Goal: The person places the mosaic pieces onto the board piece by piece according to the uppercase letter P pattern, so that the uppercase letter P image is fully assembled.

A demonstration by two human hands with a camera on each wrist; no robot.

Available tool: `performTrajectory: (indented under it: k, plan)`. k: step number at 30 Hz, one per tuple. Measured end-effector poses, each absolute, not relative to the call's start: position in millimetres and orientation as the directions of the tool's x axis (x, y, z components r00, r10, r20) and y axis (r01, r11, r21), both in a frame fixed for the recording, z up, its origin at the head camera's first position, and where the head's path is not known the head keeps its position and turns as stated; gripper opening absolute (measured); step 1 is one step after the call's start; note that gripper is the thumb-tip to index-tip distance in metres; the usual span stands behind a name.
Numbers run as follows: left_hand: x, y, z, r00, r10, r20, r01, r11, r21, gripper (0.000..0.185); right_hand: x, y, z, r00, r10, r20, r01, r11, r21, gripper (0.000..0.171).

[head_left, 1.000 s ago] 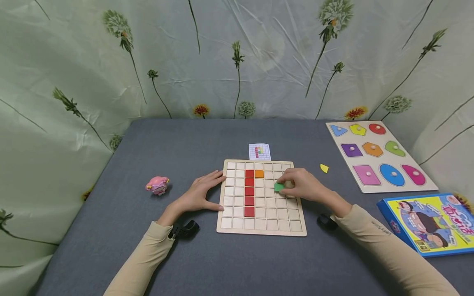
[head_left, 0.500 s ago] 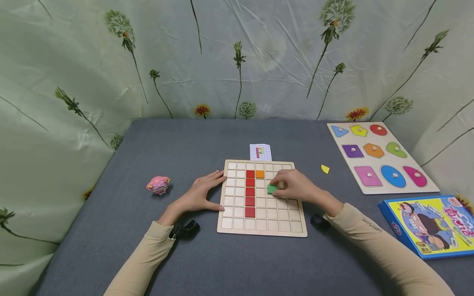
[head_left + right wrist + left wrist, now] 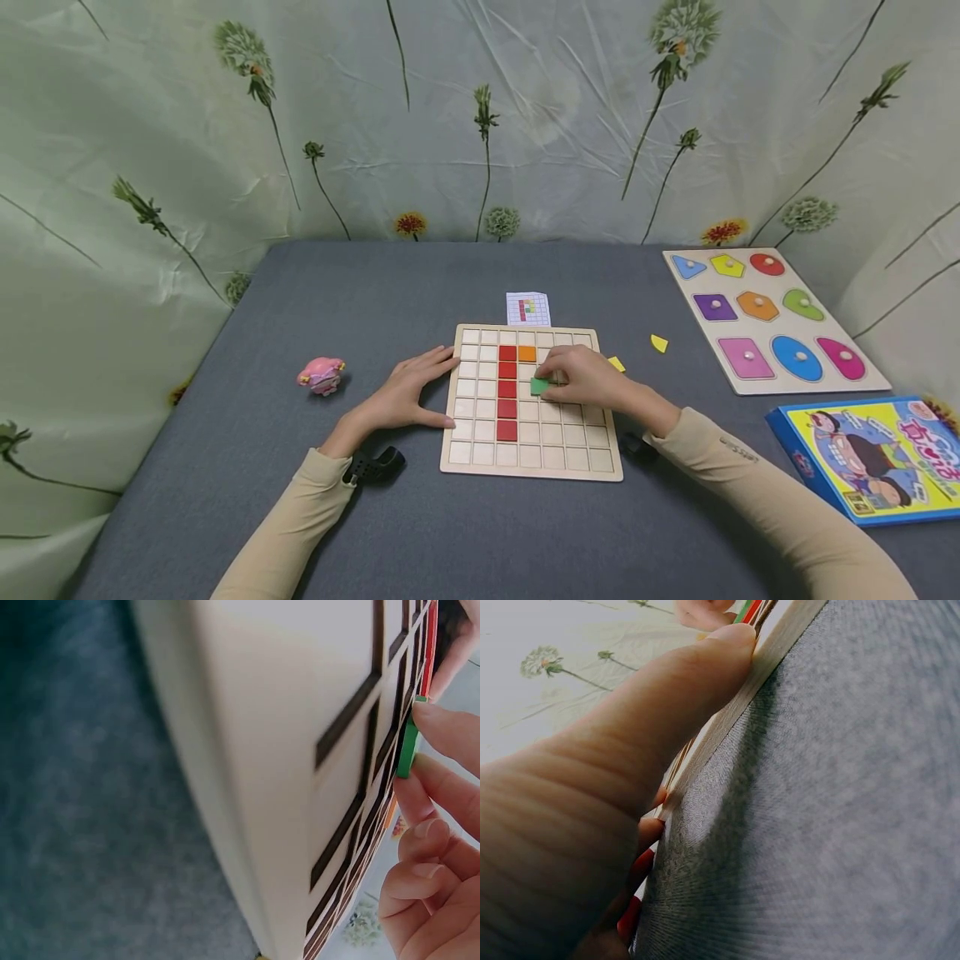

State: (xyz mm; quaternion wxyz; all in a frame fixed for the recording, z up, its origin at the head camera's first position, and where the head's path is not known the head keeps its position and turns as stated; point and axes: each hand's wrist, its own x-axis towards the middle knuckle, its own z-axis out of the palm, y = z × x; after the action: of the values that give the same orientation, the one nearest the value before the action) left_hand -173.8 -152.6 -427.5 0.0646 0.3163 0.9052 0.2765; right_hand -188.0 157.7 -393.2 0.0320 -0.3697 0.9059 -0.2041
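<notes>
A wooden grid board [image 3: 529,467] lies on the grey table, with a column of red tiles [image 3: 507,389] and one orange tile [image 3: 527,353] set in its cells. My right hand [image 3: 581,379] pinches a green tile [image 3: 539,386] just right of the red column; the right wrist view shows the green tile [image 3: 407,746] between thumb and finger against the board [image 3: 285,750]. My left hand [image 3: 408,390] rests flat on the table, fingers against the board's left edge [image 3: 780,645]. A small pattern card [image 3: 528,307] lies beyond the board.
Two yellow pieces [image 3: 658,342] [image 3: 617,363] lie right of the board. A shape puzzle board [image 3: 772,321] sits at far right, a blue and yellow box [image 3: 870,454] near it. A pink toy [image 3: 321,374] stands at left. A flowered cloth backs the table.
My right hand has slid the green tile leftward across the board toward the red column, uncovering a yellow piece at the board's right edge. The left hand has stayed put.
</notes>
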Motion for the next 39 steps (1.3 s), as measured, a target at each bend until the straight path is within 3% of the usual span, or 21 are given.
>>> performTrajectory:
  k: [16, 23, 39]
  plan:
    - [-173, -153, -428, -0.783, 0.616, 0.082, 0.557, 0.637, 0.533, 0.093, -187, 149, -392, -0.720, -0.691, 0.059, -0.652, 0.646, -0.396, 0.021]
    - [-174, -153, -429, -0.786, 0.613, 0.075, 0.550, 0.640, 0.537, 0.093, -188, 147, -392, -0.689, -0.719, 0.091, -0.690, 0.613, -0.385, 0.022]
    - [-174, -154, -430, -0.786, 0.614, 0.072, 0.550, 0.642, 0.534, 0.093, -189, 151, -391, -0.683, -0.723, 0.108, -0.688, 0.585, -0.430, 0.020]
